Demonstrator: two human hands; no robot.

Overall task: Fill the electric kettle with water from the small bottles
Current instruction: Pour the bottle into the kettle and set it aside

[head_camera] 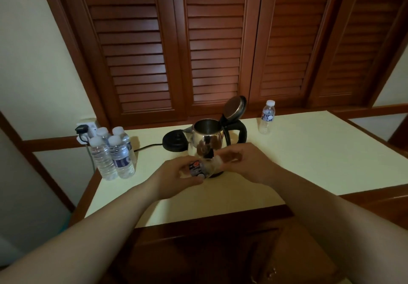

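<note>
A shiny steel electric kettle (206, 141) stands on the cream table, its lid (235, 107) flipped up and its mouth open. In front of it I hold a small clear bottle (199, 169) lying sideways. My left hand (176, 176) wraps its labelled body. My right hand (245, 162) is closed over its neck end, so the cap is hidden. Several full small bottles (112, 153) stand clustered at the table's left edge. One more small bottle (267, 117) stands alone at the back right and looks almost empty.
The kettle's black power base (174, 140) sits off to its left, with a cord running to a wall socket (87, 128). Brown louvred shutters (212, 41) rise behind the cream table (309, 155). A wooden ledge borders the table's near edge.
</note>
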